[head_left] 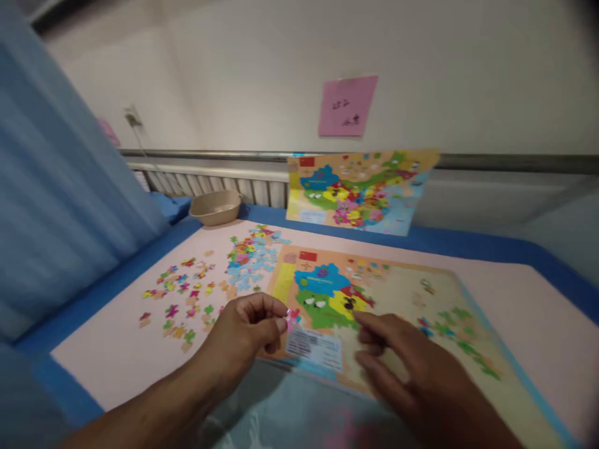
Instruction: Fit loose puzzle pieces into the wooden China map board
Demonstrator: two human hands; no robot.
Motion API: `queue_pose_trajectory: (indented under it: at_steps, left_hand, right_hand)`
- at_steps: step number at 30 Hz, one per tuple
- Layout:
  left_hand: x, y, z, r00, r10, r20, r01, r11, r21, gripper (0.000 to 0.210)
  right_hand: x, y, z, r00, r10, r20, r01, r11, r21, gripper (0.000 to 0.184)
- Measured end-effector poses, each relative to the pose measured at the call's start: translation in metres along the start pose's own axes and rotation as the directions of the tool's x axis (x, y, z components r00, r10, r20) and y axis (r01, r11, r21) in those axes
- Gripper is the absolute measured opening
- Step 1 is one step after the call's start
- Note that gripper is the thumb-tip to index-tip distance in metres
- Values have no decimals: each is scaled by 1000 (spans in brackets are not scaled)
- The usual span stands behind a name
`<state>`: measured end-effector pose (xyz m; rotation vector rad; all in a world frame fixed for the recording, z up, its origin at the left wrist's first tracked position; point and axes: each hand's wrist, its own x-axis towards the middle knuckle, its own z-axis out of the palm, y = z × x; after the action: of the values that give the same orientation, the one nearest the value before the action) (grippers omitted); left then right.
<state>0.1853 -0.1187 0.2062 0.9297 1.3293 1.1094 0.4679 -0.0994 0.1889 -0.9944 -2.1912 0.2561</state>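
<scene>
My left hand (246,330) pinches a small pink puzzle piece (292,317) between thumb and forefinger, over the lower left of a partly assembled map puzzle (322,282). The joined part of the puzzle shows blue, green and yellow regions with an orange border. My right hand (407,358) hovers over the middle of the puzzle board (397,293), its thumb and forefinger apart. Its forefinger tip is close to the yellow region; I cannot tell if it touches. Several loose green pieces (468,340) lie on the right of the board.
Many loose pieces (187,290) spread over the pink mat (98,330) at left, with a denser pile (255,252) beside the board. Behind stand a beige basket (216,207) and an upright reference map (360,193). A pink note (347,106) hangs on the wall; a blue curtain (70,174) borders the left.
</scene>
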Motion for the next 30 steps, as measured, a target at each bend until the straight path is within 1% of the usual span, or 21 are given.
queue_pose_trajectory:
  at_steps: [2,4,6,9,11,14,19,26,30]
  left_hand:
    - [-8,-5,27,996,-24,86,25,1000,-11,25]
    - [-10,-9,43,994,-20,109,22,1000,-14,26]
    - [-10,-11,53,994,-14,105,16,1000,-19,29]
    - [-11,-13,62,994,-12,112,13,1000,-11,28]
    - [-14,-14,65,993,-11,117,12,1000,-6,26]
    - [-16,-16,67,994,-4,113,6,1000,-19,27]
    - [-15,-18,67,993,11,114,-8,1000,-24,29]
    - [-14,-20,65,993,24,114,-20,999,-34,34]
    - [-13,-23,66,992,30,122,-25,999,-47,36]
  right_hand:
    - [1,-21,9,999,-6,-44,6,1000,5,27]
    - [1,-33,14,998,-9,-61,10,1000,14,26]
    - [-2,-37,15,998,-11,-55,12,1000,22,23]
    - [-7,-35,13,999,-12,-36,13,1000,27,24]
    - [-8,-34,12,999,-35,-32,36,999,10,24]
    - [-7,-34,13,996,-79,-31,79,996,-30,20]
    - [-6,-33,16,994,-104,-30,101,992,-82,13]
    - [-8,-30,16,994,-103,-21,100,989,-104,14]
    - [-8,-28,18,992,-120,-36,116,989,-95,15]
